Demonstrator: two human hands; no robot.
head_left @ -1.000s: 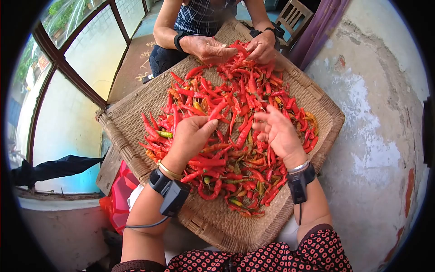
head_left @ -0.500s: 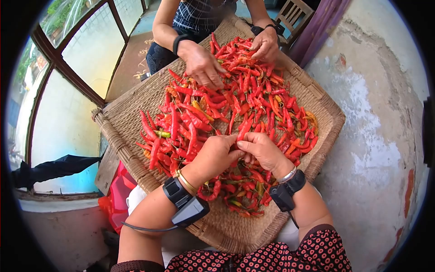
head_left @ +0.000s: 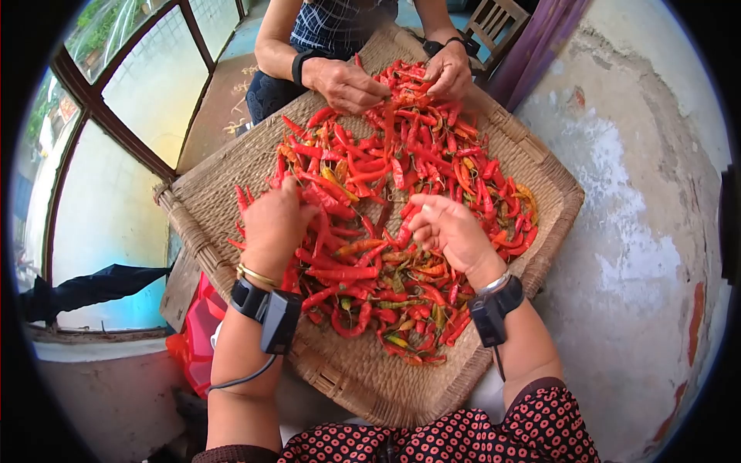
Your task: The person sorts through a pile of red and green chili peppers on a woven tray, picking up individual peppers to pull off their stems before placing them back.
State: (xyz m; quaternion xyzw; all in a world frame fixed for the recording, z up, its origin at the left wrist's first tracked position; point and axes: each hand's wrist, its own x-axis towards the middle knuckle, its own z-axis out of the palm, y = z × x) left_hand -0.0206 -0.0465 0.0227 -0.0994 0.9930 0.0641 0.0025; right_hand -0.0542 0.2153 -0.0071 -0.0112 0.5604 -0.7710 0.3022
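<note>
A large heap of red chili peppers point(head_left: 340, 274), with a few orange, yellow and green ones, lies in a woven basket tray point(head_left: 351, 386). My left hand point(head_left: 272, 224) is over the heap's left side, its thumb and forefinger apart at the peppers; its other fingers are mostly hidden. At the middle of the heap, my right hand point(head_left: 454, 233) has its fingers loosely bent and apart. A red chili point(head_left: 404, 228) lies just left of those fingertips.
Across the tray, another person's hands point(head_left: 351, 85) work at the far peppers. Windows point(head_left: 116, 185) stand to the left, above a black folded umbrella point(head_left: 100, 289) and a red plastic bag point(head_left: 202, 328). A peeling wall point(head_left: 625, 231) is on the right, a wooden chair point(head_left: 494, 31) behind.
My hands were together over the middle of the heap and have parted. The left moved left onto the peppers; the right shifted slightly right and its fingers loosened. The other person's left-side hand moved up.
</note>
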